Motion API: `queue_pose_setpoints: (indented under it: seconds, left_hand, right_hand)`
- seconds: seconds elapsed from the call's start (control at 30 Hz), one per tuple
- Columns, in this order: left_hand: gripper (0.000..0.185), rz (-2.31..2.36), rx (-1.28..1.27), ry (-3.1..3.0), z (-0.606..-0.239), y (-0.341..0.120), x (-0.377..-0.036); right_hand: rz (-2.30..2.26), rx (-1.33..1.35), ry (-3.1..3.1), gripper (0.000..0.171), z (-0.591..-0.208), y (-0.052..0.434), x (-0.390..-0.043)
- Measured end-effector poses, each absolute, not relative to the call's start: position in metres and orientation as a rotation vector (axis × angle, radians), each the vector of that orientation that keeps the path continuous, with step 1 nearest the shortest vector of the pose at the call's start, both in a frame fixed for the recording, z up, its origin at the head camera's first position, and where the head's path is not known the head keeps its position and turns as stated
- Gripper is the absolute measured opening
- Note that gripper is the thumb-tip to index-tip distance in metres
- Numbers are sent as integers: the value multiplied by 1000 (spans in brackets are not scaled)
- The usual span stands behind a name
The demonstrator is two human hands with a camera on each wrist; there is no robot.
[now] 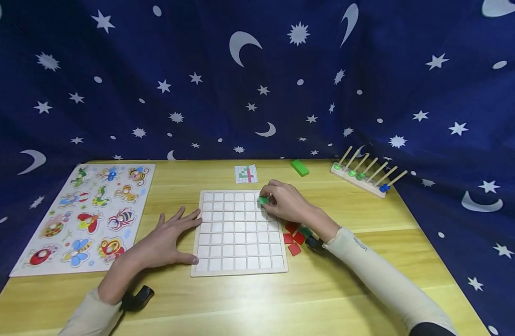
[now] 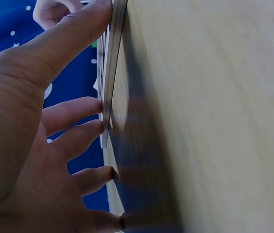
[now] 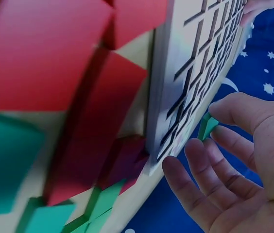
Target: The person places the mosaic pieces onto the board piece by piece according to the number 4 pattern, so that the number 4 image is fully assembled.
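A white square grid board (image 1: 228,239) with raised lines lies on the wooden table. My left hand (image 1: 167,240) rests at its left edge, fingers spread and thumb near the lower left corner; in the left wrist view the thumb (image 2: 74,41) and two fingertips meet the board's side. Between thumb and fingertips, my right hand (image 1: 288,201) pinches a small green square tile (image 1: 263,200) over the board's upper right cells. The right wrist view shows that green tile (image 3: 207,127) held on edge. Red tiles (image 1: 294,249) and green ones (image 3: 54,217) lie beside the board's right edge, partly under my right wrist.
Behind the board lies a small pattern card (image 1: 246,174) with green and red squares. A green block (image 1: 300,167) is to its right. A peg rack (image 1: 358,179) with beads stands at the back right. An insect puzzle board (image 1: 89,219) covers the left side. A starry curtain (image 1: 207,116) hangs behind.
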State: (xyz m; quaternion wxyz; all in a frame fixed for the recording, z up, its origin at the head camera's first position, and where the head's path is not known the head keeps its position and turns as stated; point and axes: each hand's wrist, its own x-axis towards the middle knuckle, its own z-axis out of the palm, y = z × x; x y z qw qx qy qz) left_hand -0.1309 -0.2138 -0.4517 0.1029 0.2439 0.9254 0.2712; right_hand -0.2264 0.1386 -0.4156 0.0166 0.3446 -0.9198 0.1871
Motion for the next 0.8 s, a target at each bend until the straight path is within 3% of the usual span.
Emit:
queue_pose_setpoints:
  seconds: [0.8]
  left_hand:
    - [99,812,732,2722,-453,-215,-131]
  right_hand:
    - [515,1174,-2919,14,-423,103,-254]
